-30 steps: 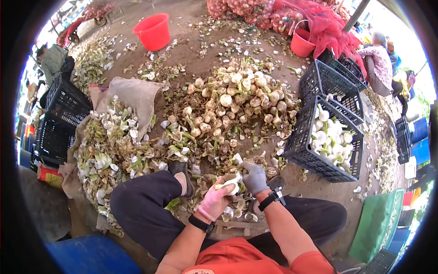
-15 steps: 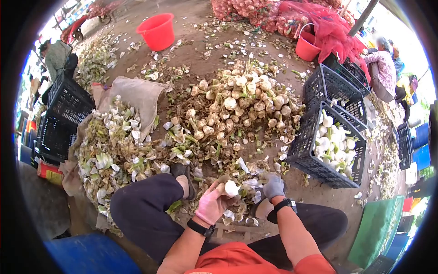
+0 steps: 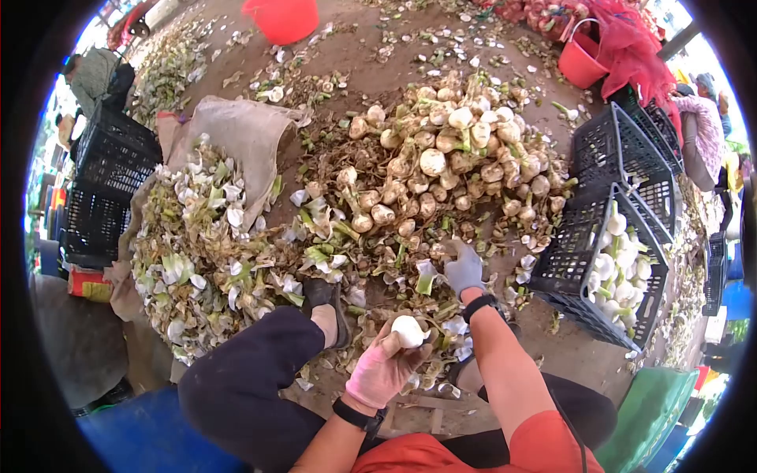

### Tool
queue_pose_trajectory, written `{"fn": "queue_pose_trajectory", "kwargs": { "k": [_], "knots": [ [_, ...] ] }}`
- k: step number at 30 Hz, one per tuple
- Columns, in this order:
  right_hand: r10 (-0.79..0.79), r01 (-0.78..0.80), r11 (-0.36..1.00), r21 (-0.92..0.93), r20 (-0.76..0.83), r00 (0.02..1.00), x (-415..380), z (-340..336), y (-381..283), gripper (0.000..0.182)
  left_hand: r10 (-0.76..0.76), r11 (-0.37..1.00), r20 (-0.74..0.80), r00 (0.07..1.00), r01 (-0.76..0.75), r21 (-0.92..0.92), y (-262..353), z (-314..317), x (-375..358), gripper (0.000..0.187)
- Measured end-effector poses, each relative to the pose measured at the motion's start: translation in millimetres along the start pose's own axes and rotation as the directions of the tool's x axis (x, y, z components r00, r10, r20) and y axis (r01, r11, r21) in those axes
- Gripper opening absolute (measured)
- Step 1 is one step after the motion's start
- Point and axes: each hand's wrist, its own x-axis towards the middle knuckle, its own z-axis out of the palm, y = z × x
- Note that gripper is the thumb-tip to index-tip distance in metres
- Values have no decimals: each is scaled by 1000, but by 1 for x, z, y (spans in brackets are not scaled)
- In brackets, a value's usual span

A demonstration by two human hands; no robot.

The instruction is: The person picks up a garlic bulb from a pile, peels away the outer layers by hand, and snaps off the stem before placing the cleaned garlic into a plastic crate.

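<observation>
My left hand [image 3: 380, 364], in a pink glove, is closed around a peeled white garlic bulb [image 3: 409, 332] held above the littered ground between my legs. My right hand [image 3: 464, 270], in a grey glove, is stretched forward over the scraps with its fingers extended and no bulb visible in it. Left of its fingers is a white and green garlic skin [image 3: 426, 277]. In front of both hands lies a heap of unpeeled garlic bulbs [image 3: 441, 162] with stalks and dried roots.
At right, a black crate [image 3: 561, 272] holds peeled bulbs, with another crate [image 3: 603, 142] behind. Discarded skins [image 3: 197, 268] and a sack [image 3: 236, 130] lie left. Red buckets [image 3: 284, 17] stand farther back. People sit at both sides.
My right hand has moved forward, away from my left hand, toward the heap. My left hand keeps the garlic bulb and has shifted slightly right. The view has tilted down and turned left.
</observation>
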Motion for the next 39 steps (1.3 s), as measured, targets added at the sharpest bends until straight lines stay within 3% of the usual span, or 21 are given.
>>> {"fn": "queue_pose_trajectory", "kwargs": {
  "k": [1, 3, 5, 6, 8, 9, 10, 11, 12, 13, 16, 17, 19, 21, 23, 24, 27, 30, 38, 39],
  "knots": [
    [-1, 1, 1000, -1, 87, 996, 5, 8, 5, 18, -31, 997, -4, 1000, 30, -71, 1, 1, 2, 37],
    [6, -9, 999, 39, 81, 997, 5, 16, 6, 16, -32, 996, -14, 999, 31, -84, 3, 0, 4, 41],
    [65, -105, 973, 207, 190, 980, -2, 6, 1, 15, -74, 987, 2, 997, 73, -145, 6, 3, 7, 34],
    [122, -235, 859, 455, 264, 957, -11, -4, -11, 16, -77, 986, 6, 997, 77, -147, 6, 7, 8, 34],
    [36, -233, 784, 575, 333, 942, -27, -33, -31, 15, 148, 941, -123, 981, -101, 323, 2, 17, 6, 35],
    [-13, -246, 739, 627, 379, 925, -37, -51, -41, 15, 140, 942, -115, 983, -97, 322, 0, 9, 7, 35],
    [-43, -233, 762, 604, 407, 912, -46, -66, -46, 15, 290, 719, -124, 949, -131, 682, 0, -6, 10, 40],
    [-75, -217, 784, 581, 437, 897, -54, -82, -52, 14, 433, 369, -64, 899, -112, 923, -2, -17, 11, 45],
    [-68, -239, 799, 552, 477, 876, -63, -101, -62, 16, 526, 166, 47, 849, -156, 974, -3, -16, 13, 53],
    [-73, -230, 798, 557, 468, 881, -69, -112, -67, 16, 526, 161, 58, 849, -166, 973, -6, -7, 10, 53],
    [-153, -240, 800, 550, 574, 804, -89, -136, -78, 15, 438, -78, 238, 867, -227, 971, -11, 19, -2, 56],
    [-157, -229, 801, 553, 563, 811, -94, -143, -82, 15, 435, -82, 252, 865, -240, 967, -12, 17, -5, 56],
    [-176, -256, 758, 599, 567, 805, -105, -155, -90, 14, 315, -225, 414, 854, -356, 907, -12, 13, -8, 57],
    [-187, -236, 753, 614, 544, 818, -117, -168, -98, 18, 311, -192, 405, 860, -360, 913, -17, 19, -17, 54],
    [-150, -372, 443, 816, 477, 866, -135, -169, -105, 21, 397, -36, 426, 813, -450, 892, -23, 30, -24, 45],
    [-178, -357, 430, 829, 466, 867, -141, -163, -101, 25, 400, -242, 520, 755, -460, 854, -22, 30, -26, 43],
    [-112, -249, 470, 847, 337, 935, -162, -154, -113, 26, 411, -251, 612, 676, -562, 788, -29, 25, -29, 46],
    [-117, -233, 502, 833, 333, 936, -169, -152, -120, 23, 449, -305, 633, 630, -558, 772, -32, 30, -36, 44],
    [-122, -302, 470, 829, 400, 908, -177, -165, -126, 22, 468, -231, 548, 693, -502, 833, -27, 35, -45, 44],
    [-117, -301, 522, 798, 417, 901, -176, -167, -125, 22, 473, -230, 536, 700, -489, 841, -27, 36, -45, 44]
  ]
}}
